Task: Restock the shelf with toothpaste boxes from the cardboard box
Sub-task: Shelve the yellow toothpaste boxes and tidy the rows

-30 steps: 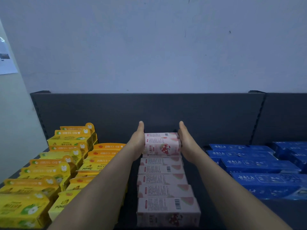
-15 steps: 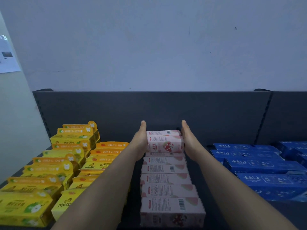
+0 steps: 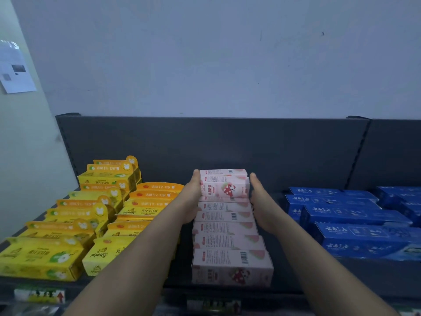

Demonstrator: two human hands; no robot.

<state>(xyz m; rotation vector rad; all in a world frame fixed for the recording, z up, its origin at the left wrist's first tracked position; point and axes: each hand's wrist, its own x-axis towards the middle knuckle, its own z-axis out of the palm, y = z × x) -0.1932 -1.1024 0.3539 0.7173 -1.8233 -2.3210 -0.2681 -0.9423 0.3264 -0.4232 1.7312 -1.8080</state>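
I'm watching 2 flat palms: left hand [image 3: 190,198] and right hand [image 3: 262,207], fingers straight, press the ends of a pink strawberry-print cardboard toothpaste box [image 3: 224,188], at the back of the pink box row [image 3: 227,242] on the dark grey metal shelf [image 3: 296,275].

On the shelf [image 3: 387,277], the middle row of boxes [image 3: 227,241] runs from near to far. The pipidog boxes [image 3: 68,254] lie left of it, the stacked boxes [image 3: 355,217] right.
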